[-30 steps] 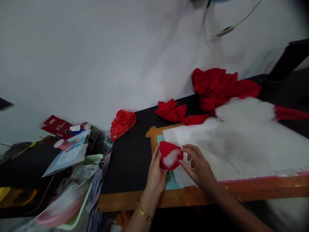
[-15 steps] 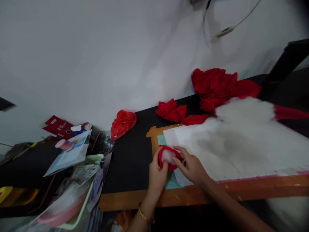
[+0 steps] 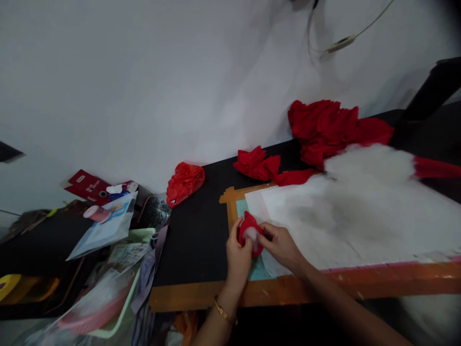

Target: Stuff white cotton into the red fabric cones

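Note:
A small red fabric piece point(image 3: 247, 220) with white stuffing point(image 3: 251, 233) showing in its opening is held between my two hands over the left end of the white sheet. My left hand point(image 3: 238, 251) wraps round its left side, the thumb near the stuffing. On the right edge, the fingers of my right hand point(image 3: 280, 244) pinch the red fabric. A fluffy white heap of stuffing point(image 3: 370, 166) lies at the back right of the white sheet point(image 3: 306, 226). Behind the sheet are a small red fabric bunch point(image 3: 257, 163) and a larger red fabric pile point(image 3: 324, 127).
A red plastic bag point(image 3: 185, 182) sits at the black table's point(image 3: 198, 235) back left. Brown tape point(image 3: 187, 296) runs along the front edge. Left of the table are a green-rimmed basket point(image 3: 124, 307), a pink cup point(image 3: 97, 213) and a red box point(image 3: 86, 186).
The red piece has turned in my hands and its opening looks narrower, with a pointed tip now showing at the top. My right fingers have closed in on its edge. The view has shifted slightly.

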The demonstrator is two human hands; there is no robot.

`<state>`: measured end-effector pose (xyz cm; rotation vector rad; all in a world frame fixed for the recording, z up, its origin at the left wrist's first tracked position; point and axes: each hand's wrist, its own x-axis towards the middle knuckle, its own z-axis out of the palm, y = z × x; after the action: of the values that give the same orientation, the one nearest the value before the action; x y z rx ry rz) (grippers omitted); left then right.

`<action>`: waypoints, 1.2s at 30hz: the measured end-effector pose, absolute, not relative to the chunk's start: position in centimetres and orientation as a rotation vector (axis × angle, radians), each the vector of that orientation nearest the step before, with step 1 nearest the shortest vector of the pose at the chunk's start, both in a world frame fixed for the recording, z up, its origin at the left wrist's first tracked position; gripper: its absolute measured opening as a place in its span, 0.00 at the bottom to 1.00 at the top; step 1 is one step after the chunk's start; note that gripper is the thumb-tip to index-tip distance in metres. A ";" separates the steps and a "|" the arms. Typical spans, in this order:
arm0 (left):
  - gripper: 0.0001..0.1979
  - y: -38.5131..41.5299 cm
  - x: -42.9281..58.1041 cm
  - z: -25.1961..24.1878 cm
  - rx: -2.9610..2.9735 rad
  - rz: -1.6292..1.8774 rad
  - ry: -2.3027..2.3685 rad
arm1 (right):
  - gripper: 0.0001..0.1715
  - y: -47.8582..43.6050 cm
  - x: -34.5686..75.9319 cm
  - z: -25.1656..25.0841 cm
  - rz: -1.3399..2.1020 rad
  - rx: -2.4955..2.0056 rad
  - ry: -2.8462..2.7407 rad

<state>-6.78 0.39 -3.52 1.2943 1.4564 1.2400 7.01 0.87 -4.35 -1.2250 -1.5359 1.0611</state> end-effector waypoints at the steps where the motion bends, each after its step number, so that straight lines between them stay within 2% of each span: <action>1: 0.29 0.7 -6.8 -3.5 1.266 1.250 1.474 | 0.08 1.0 7.1 -4.3 1.046 -1.254 -1.511; 7: 0.29 1.8 -8.1 -2.8 1.361 1.155 1.605 | 0.07 1.6 9.1 -4.2 0.771 -1.538 -1.534; 9: 0.28 1.7 -8.2 -2.5 1.378 1.140 1.590 | 0.10 1.4 9.3 -4.1 0.875 -1.422 -1.571; 12: 0.28 1.2 -7.6 -2.1 1.376 1.141 1.586 | 0.19 0.6 9.2 -3.6 1.132 -1.272 -1.422; 14: 0.28 0.8 -7.0 -1.8 1.363 1.147 1.581 | 0.22 0.3 8.9 -3.2 1.177 -1.279 -1.342; 21: 0.30 -0.1 -6.2 -1.7 1.364 1.110 1.477 | 0.11 1.4 8.2 -4.2 0.806 -1.413 -1.505; 26: 0.24 -0.1 -6.9 -1.4 1.339 1.092 1.411 | 0.11 1.1 7.7 -4.4 0.766 -1.497 -1.544; 31: 0.14 0.4 -7.1 -1.6 1.570 0.995 1.660 | 0.09 0.5 7.5 -4.3 0.762 -1.470 -1.611; 36: 0.15 0.7 -7.8 -2.1 1.670 0.948 1.765 | 0.10 0.5 8.3 -4.7 0.583 -1.665 -1.617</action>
<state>-7.84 0.74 -2.15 1.6705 1.7651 0.9477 8.34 0.46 -4.69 -1.6649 -1.6167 0.5827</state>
